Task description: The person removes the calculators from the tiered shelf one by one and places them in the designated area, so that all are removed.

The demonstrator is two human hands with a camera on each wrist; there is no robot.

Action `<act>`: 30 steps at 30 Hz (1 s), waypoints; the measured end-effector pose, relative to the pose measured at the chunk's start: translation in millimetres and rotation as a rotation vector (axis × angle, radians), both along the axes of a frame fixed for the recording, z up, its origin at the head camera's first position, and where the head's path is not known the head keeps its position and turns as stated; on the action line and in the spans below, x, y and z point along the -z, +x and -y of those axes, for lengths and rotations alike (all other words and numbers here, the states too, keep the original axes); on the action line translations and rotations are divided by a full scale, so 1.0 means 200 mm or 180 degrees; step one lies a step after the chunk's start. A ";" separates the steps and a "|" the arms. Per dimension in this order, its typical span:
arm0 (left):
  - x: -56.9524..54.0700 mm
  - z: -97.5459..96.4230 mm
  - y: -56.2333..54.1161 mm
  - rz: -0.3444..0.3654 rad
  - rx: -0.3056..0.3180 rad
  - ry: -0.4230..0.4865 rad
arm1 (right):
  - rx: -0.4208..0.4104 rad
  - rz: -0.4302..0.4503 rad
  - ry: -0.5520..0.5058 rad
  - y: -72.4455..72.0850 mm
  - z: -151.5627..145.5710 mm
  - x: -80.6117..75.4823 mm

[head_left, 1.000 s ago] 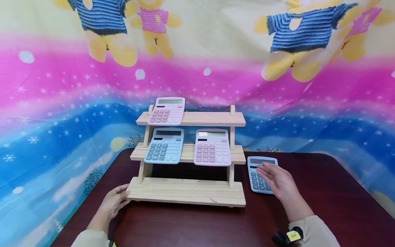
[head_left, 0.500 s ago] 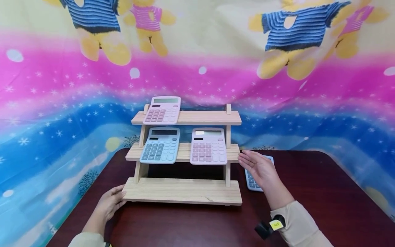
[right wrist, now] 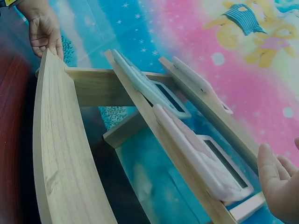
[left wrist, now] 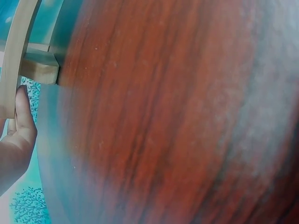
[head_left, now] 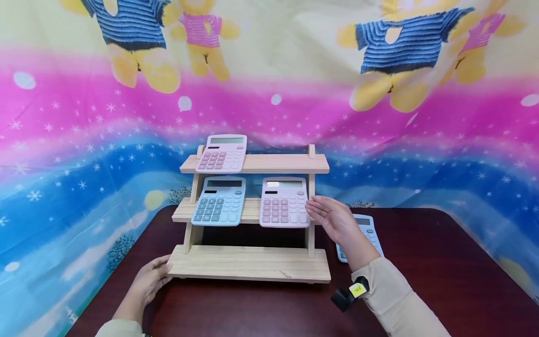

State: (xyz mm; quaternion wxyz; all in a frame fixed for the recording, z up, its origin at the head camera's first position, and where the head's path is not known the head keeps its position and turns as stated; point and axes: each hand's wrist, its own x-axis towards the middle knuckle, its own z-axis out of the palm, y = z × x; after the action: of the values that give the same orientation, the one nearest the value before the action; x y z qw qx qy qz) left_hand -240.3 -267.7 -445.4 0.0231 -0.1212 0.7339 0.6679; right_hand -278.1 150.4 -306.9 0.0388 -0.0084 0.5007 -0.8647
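Note:
A three-tier wooden display stand (head_left: 252,263) stands on the dark table. My left hand (head_left: 146,282) holds the left end of its bottom board, with one digit (left wrist: 24,109) visible against the board in the left wrist view. On the middle tier lean a blue calculator (head_left: 219,201) at left and a pink calculator (head_left: 284,202) at right. Another pink calculator (head_left: 222,153) leans on the top tier's left. My right hand (head_left: 334,220), fingers extended and holding nothing, is beside the right pink calculator; whether it touches is unclear. Behind that wrist, a second blue calculator (head_left: 368,229) lies partly hidden.
The dark reddish table (head_left: 442,262) extends on both sides of the stand and in front of it. A printed cloth backdrop (head_left: 269,117) with bears and snowflakes hangs close behind. A black wrist strap with a yellow label (head_left: 358,290) is on the right sleeve.
My right hand has moved left from over the blue calculator on the table to beside the right pink calculator. The left hand stays on the stand's end. The head view has shifted slightly.

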 end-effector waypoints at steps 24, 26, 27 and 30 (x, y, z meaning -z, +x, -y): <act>-0.01 -0.01 -0.01 0.0023 -0.0020 0.0035 | 0.0091 0.0147 -0.0294 -0.15 0.23 -0.08; -0.01 -0.01 -0.01 0.0043 -0.0028 0.0028 | 0.0079 0.0130 -0.0251 -0.16 0.25 -0.09; -0.01 0.00 -0.01 0.0044 -0.0030 0.0026 | 0.0080 0.0121 -0.0226 -0.17 0.25 -0.09; 0.00 0.00 -0.01 0.0054 -0.0027 0.0029 | 0.0112 0.0128 -0.0199 -0.20 0.27 -0.10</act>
State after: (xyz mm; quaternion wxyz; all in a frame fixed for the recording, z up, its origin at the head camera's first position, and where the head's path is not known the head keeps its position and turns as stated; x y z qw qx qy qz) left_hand -241.6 -267.3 -445.1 0.0270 -0.1300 0.7301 0.6703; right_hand -317.5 95.5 -287.1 0.0334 0.0167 0.4727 -0.8805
